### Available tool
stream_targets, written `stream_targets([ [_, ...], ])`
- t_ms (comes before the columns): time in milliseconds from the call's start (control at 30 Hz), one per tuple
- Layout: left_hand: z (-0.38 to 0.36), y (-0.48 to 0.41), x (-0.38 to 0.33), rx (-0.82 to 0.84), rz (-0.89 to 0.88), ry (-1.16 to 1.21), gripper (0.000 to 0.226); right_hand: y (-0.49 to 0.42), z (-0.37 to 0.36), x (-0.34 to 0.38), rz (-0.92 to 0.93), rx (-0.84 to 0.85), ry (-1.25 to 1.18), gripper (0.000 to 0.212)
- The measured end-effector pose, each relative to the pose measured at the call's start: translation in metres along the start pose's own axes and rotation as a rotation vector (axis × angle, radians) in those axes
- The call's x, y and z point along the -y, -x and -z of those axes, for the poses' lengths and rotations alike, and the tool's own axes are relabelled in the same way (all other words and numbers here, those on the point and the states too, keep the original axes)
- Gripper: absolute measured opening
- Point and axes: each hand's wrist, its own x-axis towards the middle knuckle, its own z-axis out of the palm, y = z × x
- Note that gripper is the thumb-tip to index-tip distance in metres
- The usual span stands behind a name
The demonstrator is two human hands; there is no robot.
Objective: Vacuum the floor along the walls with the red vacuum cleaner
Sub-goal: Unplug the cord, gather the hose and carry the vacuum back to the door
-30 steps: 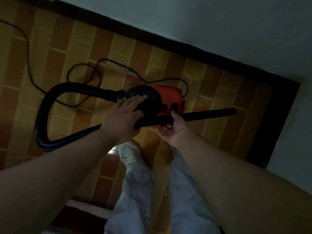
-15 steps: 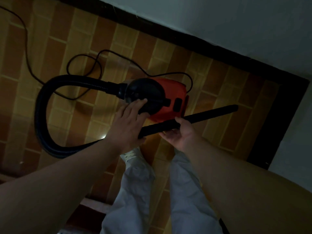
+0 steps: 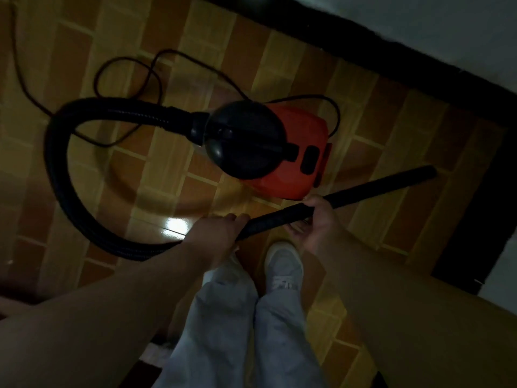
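Tiled floor (image 3: pixel 167 51), dark skirting (image 3: pixel 363 49) under the white wall (image 3: pixel 419 18) top right. Red vacuum cleaner (image 3: pixel 305 152) sits on the floor mid-frame near that wall, black hose (image 3: pixel 56 163) looping left and back to the wand (image 3: pixel 377 186). Both hands grip the wand: left hand (image 3: pixel 215 236) at the hose end, right hand (image 3: pixel 319 222) just further along.

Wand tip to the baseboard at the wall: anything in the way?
Nothing visible. Only bare tile lies between the wand tip and the dark baseboard; the red vacuum body and cord lie beside the wand, not ahead of it.
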Motion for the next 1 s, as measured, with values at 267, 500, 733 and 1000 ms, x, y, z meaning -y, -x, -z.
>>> stream_targets([
  [267, -0.044, -0.063, -0.002, -0.061, 0.092, -0.089, 0.066, -0.053, 0.025, -0.004, -0.046, -0.010, -0.103, 0.007],
  [500, -0.088, -0.100, -0.002, -0.004, 0.148, -0.160, 0.076, -0.090, 0.022, 0.003, -0.011, 0.002, 0.000, 0.011],
  [733, -0.091, -0.103, 0.001, 0.001, 0.187, -0.125, 0.063, -0.089, 0.018, 0.004, -0.035, 0.019, 0.055, 0.017],
  [1000, -0.050, -0.076, 0.006, 0.008, 0.187, 0.069, 0.057, -0.053, 0.021, -0.005, 0.005, -0.040, 0.174, 0.012],
])
